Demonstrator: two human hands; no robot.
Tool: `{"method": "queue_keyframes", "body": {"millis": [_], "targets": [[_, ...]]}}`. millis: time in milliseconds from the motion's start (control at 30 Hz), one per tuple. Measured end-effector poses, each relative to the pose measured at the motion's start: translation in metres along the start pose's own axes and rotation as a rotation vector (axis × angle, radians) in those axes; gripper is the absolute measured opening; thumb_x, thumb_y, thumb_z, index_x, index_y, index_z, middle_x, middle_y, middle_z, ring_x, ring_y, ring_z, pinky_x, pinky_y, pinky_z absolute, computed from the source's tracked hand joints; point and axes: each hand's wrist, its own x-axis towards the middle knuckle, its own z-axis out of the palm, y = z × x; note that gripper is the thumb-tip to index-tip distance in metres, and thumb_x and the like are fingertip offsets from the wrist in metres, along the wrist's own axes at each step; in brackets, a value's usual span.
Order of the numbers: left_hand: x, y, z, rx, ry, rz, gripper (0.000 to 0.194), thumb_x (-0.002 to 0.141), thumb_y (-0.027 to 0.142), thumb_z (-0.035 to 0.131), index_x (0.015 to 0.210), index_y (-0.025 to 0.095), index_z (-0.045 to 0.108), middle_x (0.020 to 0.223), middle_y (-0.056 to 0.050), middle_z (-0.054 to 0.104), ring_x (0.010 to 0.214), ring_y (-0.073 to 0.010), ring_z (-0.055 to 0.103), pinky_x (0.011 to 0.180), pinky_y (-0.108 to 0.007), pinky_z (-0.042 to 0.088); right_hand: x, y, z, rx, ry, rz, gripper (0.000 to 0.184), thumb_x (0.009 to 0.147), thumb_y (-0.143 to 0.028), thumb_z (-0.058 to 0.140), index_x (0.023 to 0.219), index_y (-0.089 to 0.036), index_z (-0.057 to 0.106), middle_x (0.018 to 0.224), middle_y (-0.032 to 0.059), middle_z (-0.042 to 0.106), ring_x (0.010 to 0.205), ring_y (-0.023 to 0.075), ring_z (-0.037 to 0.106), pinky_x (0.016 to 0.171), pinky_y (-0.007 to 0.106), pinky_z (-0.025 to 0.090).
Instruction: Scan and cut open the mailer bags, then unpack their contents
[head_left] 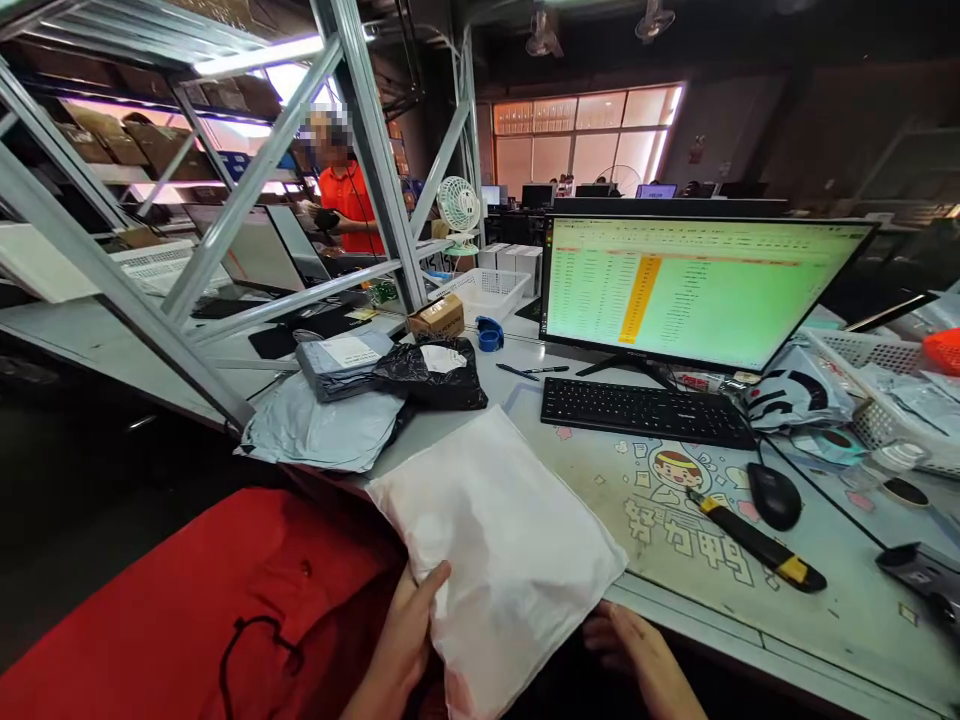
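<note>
Plainly, the white plastic mailer [499, 540] is at the near edge of the desk [592, 450], tilted cornerwise, its far part lying over the desktop in view and its near corner hanging past the edge. Taking it as the centre of the dial, the left hand [405, 630] grasps it from 8 o'clock, thumb pressed on the upper face, the other fingers hidden beneath. The right hand [637, 650] is at 4 o'clock, fingers loosely bent by the lower right edge; whether they grip it I cannot tell. Red cloth [300, 540] with a black cord [259, 625] spreads at 9 o'clock. A pale grey mailer [319, 425] lies at 10 o'clock, with a smaller grey packet [337, 375] on top, and a shiny black parcel [442, 385] bearing a white label sits beside them at 11 o'clock. At 2 o'clock is a black keyboard [645, 410] below a lit monitor [697, 290] showing a spreadsheet with an orange column. Toward 3 o'clock lie a black computer mouse [775, 495] and a black-and-yellow utility knife [757, 540]. Far off at 11 o'clock, a person in a red shirt [352, 205] stands behind the metal frame [382, 170].
</note>
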Motion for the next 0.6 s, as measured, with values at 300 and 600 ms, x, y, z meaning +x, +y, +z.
{"method": "queue_keyframes", "body": {"millis": [300, 600], "targets": [[0.025, -0.017, -0.015, -0.115, -0.136, -0.040, 0.086, 0.044, 0.035, 0.100, 0.123, 0.020, 0.069, 0.117, -0.013, 0.076, 0.129, -0.0415, 0.061, 0.108, -0.049, 0.055, -0.008, -0.015, -0.004, -0.136, 0.059, -0.404, 0.056, 0.081, -0.077, 0.063, 0.096, -0.026, 0.081, 0.106, 0.0068, 0.074, 0.107, 0.0346, 0.065, 0.103, 0.044, 0.051], [0.026, 0.011, 0.063, -0.185, -0.264, 0.250, 0.061, 0.054, 0.047, 0.094, 0.104, 0.020, 0.074, 0.101, -0.009, 0.078, 0.103, -0.0292, 0.072, 0.099, -0.040, 0.059, -0.015, -0.083, -0.064, -0.443, 0.712, -0.807, 0.050, 0.089, -0.066, 0.058, 0.091, -0.022, 0.081, 0.090, 0.0081, 0.075, 0.088, 0.0280, 0.071, 0.076, 0.029, 0.058]]}}
